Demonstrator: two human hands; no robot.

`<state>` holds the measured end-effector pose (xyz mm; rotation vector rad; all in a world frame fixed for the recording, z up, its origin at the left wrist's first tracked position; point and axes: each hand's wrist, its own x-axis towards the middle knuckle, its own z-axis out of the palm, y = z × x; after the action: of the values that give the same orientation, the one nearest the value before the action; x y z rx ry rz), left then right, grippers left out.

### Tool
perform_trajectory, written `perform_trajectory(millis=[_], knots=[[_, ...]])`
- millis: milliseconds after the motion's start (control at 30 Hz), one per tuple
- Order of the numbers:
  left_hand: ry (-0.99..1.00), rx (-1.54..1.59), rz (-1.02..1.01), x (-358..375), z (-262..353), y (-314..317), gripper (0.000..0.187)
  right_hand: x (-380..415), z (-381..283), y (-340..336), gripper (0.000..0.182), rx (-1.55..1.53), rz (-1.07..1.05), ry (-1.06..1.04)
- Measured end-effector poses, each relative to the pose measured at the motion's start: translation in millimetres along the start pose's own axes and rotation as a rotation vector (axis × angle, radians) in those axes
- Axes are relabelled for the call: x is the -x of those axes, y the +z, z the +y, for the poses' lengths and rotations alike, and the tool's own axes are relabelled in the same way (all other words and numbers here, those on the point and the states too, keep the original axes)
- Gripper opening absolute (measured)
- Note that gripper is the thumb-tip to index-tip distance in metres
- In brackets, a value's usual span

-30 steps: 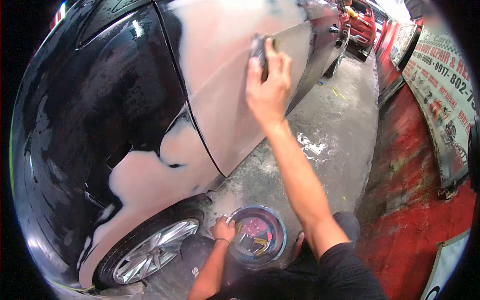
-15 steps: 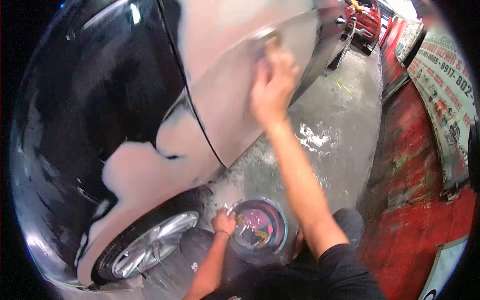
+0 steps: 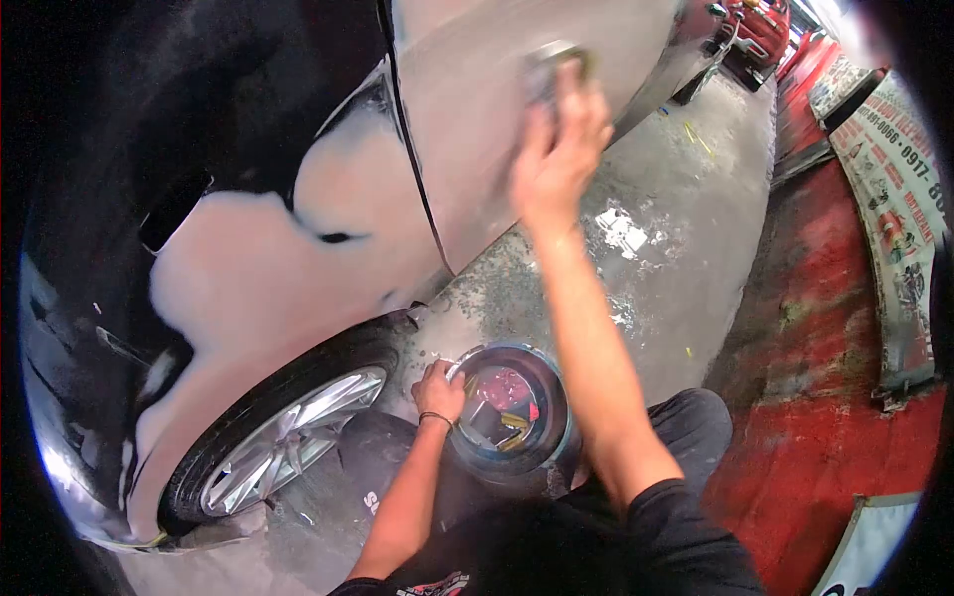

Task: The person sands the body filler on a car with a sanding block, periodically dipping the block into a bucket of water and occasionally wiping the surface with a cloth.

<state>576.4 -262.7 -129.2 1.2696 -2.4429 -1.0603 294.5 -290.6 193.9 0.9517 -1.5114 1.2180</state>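
My right hand (image 3: pixel 561 149) is stretched out to the car door (image 3: pixel 467 129), its fingers closed on a sanding block (image 3: pixel 549 72). The block is grey, blurred, and lies against the door's dull pinkish-grey surface. Down near the wheel, my left hand (image 3: pixel 439 392) grips the near-left rim of a dark round bucket (image 3: pixel 556 397). Inside the bucket are water, a pink piece (image 3: pixel 505 387) and some yellowish pieces (image 3: pixel 513 427). A line of black gap separates the door from the rear panel (image 3: pixel 248 268), which is partly pinkish-grey and partly glossy black.
The car's wheel (image 3: pixel 288 447) stands left of the bucket. Wet grey concrete floor (image 3: pixel 686 248) runs along the car. A red wall (image 3: pixel 825 397) with a printed banner (image 3: pixel 899 189) borders the right side. A red vehicle (image 3: pixel 755 35) is at the far end.
My right hand and the sanding block have shifted slightly right and down in view, still at the door. My left hand stays on the bucket rim. The view has tilted, lifting the car in the picture.
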Motion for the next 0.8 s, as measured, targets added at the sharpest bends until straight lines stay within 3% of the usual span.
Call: perform_trajectory(millis=[100,200,233,267,333,400,467,600,700,733,767,800], knots=[[0.014,0.016,0.002,-0.6,2.5,-3.9,0.033,-42.1,102.0,26.0,0.036,-0.009,0.088,0.339],[0.032,0.042,0.021,6.2,1.2,-1.4,0.032,-48.4,80.3,32.4,0.028,-0.147,0.099,0.665],[0.046,0.040,0.028,2.9,3.3,-2.5,0.031,-39.3,22.2,18.1,0.029,-0.056,0.092,0.566],[0.058,0.036,0.036,2.7,4.8,-3.8,0.031,-18.1,-27.7,6.5,0.037,-0.134,0.098,0.349],[0.076,0.027,0.058,6.1,4.8,-4.7,0.030,35.3,-103.6,-12.7,0.059,-0.117,-0.049,0.190],[0.052,0.036,0.034,11.8,2.4,-4.1,0.031,50.1,-85.2,-11.5,0.057,-0.118,-0.048,0.110],[0.027,0.059,0.019,9.1,3.3,-3.7,0.033,22.6,-19.2,-6.0,0.057,-0.018,-0.041,0.022],[0.107,0.059,0.110,5.6,-11.8,11.5,0.036,-45.8,114.6,25.2,0.039,0.081,0.028,0.468],[0.047,0.039,0.030,12.9,10.5,-10.4,0.042,-46.9,81.6,27.4,0.033,-0.061,0.078,0.599],[0.049,0.034,0.030,12.5,10.6,-10.7,0.042,-35.9,27.5,12.1,0.039,-0.063,0.025,0.501],[0.051,0.026,0.030,14.4,8.1,-10.2,0.042,-14.9,-24.3,5.7,0.048,-0.154,0.124,0.269],[0.054,0.021,0.035,12.1,6.4,-8.0,0.042,13.0,-68.1,-3.1,0.056,-0.175,0.031,0.273]])
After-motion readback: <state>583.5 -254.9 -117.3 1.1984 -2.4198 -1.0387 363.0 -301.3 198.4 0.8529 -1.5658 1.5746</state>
